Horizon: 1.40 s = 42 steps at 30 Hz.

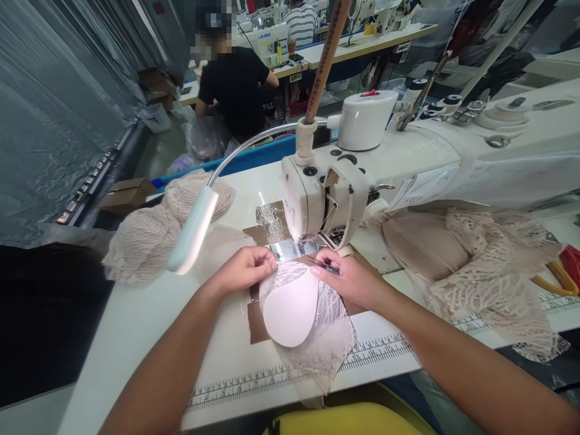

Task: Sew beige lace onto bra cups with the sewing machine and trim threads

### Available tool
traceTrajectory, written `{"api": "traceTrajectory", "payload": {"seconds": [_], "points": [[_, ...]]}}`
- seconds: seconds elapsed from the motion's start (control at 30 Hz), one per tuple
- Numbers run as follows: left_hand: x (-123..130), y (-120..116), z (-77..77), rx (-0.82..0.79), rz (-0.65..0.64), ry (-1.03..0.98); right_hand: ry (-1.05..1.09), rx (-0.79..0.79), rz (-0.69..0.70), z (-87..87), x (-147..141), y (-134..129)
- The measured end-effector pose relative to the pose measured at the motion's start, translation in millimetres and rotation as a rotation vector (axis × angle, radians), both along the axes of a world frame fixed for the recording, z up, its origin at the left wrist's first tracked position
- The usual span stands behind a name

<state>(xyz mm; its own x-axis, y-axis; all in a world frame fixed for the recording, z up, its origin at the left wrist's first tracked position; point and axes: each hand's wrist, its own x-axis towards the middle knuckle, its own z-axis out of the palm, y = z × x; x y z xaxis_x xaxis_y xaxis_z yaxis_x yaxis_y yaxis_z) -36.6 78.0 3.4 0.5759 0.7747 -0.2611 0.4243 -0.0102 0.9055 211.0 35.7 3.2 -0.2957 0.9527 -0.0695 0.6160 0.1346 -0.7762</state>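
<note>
Lace fabric (333,305) reaches the front edge of the desk (136,314), left hand (251,267) pinching its top, right hand (342,273) gripping a dark tool (328,266) there, apparently to steady it before the sewing machine (302,199).

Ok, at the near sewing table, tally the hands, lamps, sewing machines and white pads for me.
Left hand and right hand: 2
Lamp: 1
Sewing machine: 1
White pad: 1
Total: 5
</note>
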Motion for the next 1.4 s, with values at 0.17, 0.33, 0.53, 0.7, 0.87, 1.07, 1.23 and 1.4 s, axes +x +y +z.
{"api": "traceTrajectory", "payload": {"seconds": [0.17, 0.33, 0.53, 0.7, 0.87, 1.07, 1.23, 1.4], "points": [[16.1, -8.5, 3.4, -0.001, -0.072, -0.078, -0.045, -0.013, 0.018, 2.6, -8.5, 3.0], [15.0, -15.3, 15.5, 0.036, 0.001, -0.101, -0.012, -0.043, 0.061, -4.9, -7.3, 1.0], [-16.2, -32.5, 39.5, 0.076, 0.169, 0.143, 0.119, -0.134, 0.087, -5.7, 3.2, -0.6], [-6.0, -54.8, 31.2, -0.348, 0.0, -0.169, 0.26, -0.079, 0.168, -1.0, 0.2, -3.1], [28.3, -61.1, 7.0, -0.46, 0.305, -0.5, 0.328, -0.207, 0.28, -2.7, -2.3, -7.8], [34.3, -56.6, 2.1, -0.274, 0.321, -0.415, 0.41, -0.164, 0.272, -4.7, 2.8, -4.1], [34.1, -58.4, -1.4, -0.214, 0.278, -0.415, 0.263, -0.04, 0.305, 5.1, 2.5, -1.7], [37.7, -55.6, -6.3, -0.202, 0.204, -0.401, 0.209, -0.044, 0.315, 11.3, -5.7, -4.1]]}}
